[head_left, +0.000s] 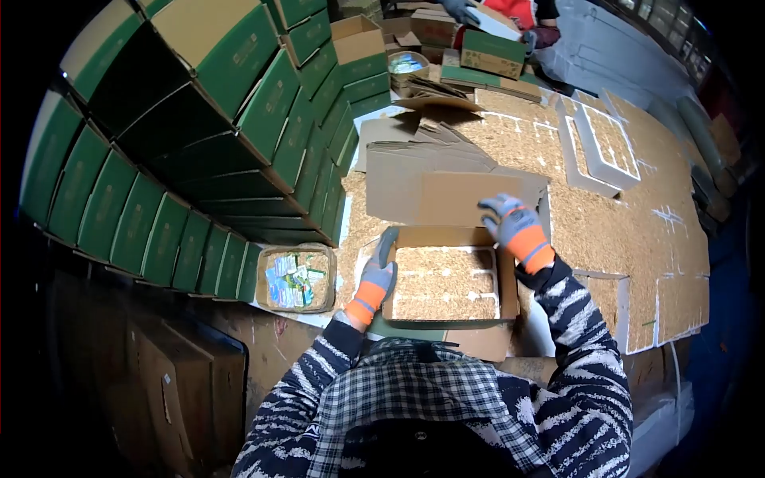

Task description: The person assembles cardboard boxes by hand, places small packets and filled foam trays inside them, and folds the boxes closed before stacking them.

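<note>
An open cardboard box (508, 279) with a green outside sits in front of me. Inside it lies a pale tray-like block of tan, crumbly pieces (446, 283) with white edges and strips. My left hand (376, 279), in a grey and orange glove, grips the box's left wall, its fingers pointing up along the side. My right hand (516, 227), gloved alike, is raised over the back right corner with its fingers apart and nothing in them. Just behind the box lies a flat piece of cardboard (390, 187).
Green boxes (271, 103) are stacked high at left. A basket (328, 303) of small printed packets stands left of my left hand. More tan blocks (661, 239) cover the table at right, with white-sided ones (610, 147) stacked on top. Across the table, another person's gloved hand (460, 11) shows.
</note>
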The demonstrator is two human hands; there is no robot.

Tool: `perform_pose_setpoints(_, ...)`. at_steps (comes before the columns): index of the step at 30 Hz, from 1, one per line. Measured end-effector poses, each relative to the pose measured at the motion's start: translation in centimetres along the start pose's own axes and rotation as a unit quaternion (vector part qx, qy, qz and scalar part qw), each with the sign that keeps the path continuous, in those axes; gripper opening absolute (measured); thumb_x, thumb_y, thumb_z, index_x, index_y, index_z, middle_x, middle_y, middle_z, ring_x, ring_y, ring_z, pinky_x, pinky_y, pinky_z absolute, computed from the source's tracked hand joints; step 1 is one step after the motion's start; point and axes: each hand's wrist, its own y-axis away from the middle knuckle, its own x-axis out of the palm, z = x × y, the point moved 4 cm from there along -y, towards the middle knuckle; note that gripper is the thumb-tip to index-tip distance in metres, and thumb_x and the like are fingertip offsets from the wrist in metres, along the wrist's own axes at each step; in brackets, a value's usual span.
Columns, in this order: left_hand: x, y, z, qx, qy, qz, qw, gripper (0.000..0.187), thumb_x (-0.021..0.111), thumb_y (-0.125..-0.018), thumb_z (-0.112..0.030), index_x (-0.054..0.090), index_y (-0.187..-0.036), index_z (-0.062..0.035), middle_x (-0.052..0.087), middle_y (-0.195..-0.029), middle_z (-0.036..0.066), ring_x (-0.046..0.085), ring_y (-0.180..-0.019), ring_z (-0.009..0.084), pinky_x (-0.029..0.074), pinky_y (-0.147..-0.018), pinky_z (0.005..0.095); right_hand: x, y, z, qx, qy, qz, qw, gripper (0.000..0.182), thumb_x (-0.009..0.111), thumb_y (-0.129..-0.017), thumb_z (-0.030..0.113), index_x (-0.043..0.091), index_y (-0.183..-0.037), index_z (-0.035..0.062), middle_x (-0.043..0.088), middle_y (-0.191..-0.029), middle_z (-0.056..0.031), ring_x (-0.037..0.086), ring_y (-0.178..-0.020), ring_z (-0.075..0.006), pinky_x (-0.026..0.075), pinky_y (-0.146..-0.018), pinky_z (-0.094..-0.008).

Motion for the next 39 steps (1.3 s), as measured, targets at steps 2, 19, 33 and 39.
perform_pose_setpoints(2, 0.3, -0.3, -1.5, 0.039, -0.056, 0.009, 0.998, 0.063, 0.049, -0.084, -0.002, 0.038, -0.146, -0.0056, 0.041, -0.148, 0.016, 0.037, -0.139, 0.0283, 0.029, -0.113, 0.0319, 0.0, -4.0, -3.4, -0.011, 0.040, -0.084, 0.996, 0.054, 0.075, -0.075, 0.024, 0.057, -0.125, 0.0141, 0.058, -0.125, -0.0140, 0.054, -0.115, -0.0322, 0.044, -0.099, -0.0402)
perform_pose_setpoints(19, -21.8, 10.4, 11.9, -0.316, -0.412, -0.183, 0.835, 0.037, 0.079, -0.072, -0.034, 0.065, -0.097, -0.0110, 0.065, -0.099, 0.013, 0.061, -0.100, 0.0311, 0.047, -0.085, 0.0401, -3.2, -4.8, -13.5, 0.098, -0.094, -0.155, 0.979, 0.022, 0.072, -0.081, 0.010, 0.067, -0.102, 0.0039, 0.072, -0.094, -0.0120, 0.069, -0.085, -0.0238, 0.052, -0.079, -0.0322)
perform_pose_setpoints(33, -25.2, 10.5, 14.0, -0.176, -0.104, -0.274, 0.940, 0.016, 0.068, -0.082, -0.006, 0.073, -0.096, -0.0001, 0.073, -0.086, 0.005, 0.065, -0.075, 0.0133, 0.052, -0.070, 0.0264, -3.6, 9.5, 5.9, -0.238, -0.029, 0.004, 0.971, 0.019, 0.069, -0.072, 0.011, 0.068, -0.091, 0.0131, 0.065, -0.093, -0.0080, 0.064, -0.087, -0.0277, 0.053, -0.073, -0.0359)
perform_pose_setpoints(39, -21.0, 7.9, 2.2, -0.100, 0.181, -0.191, 0.960, 0.023, 0.065, -0.091, -0.017, 0.069, -0.104, 0.0010, 0.070, -0.089, 0.004, 0.064, -0.076, 0.0101, 0.051, -0.069, 0.0228, 7.1, 14.1, 5.0, -0.206, 0.042, 0.332, 0.920, 0.013, 0.061, -0.079, 0.017, 0.072, -0.087, 0.0173, 0.069, -0.093, -0.0078, 0.066, -0.088, -0.0289, 0.052, -0.077, -0.0360)
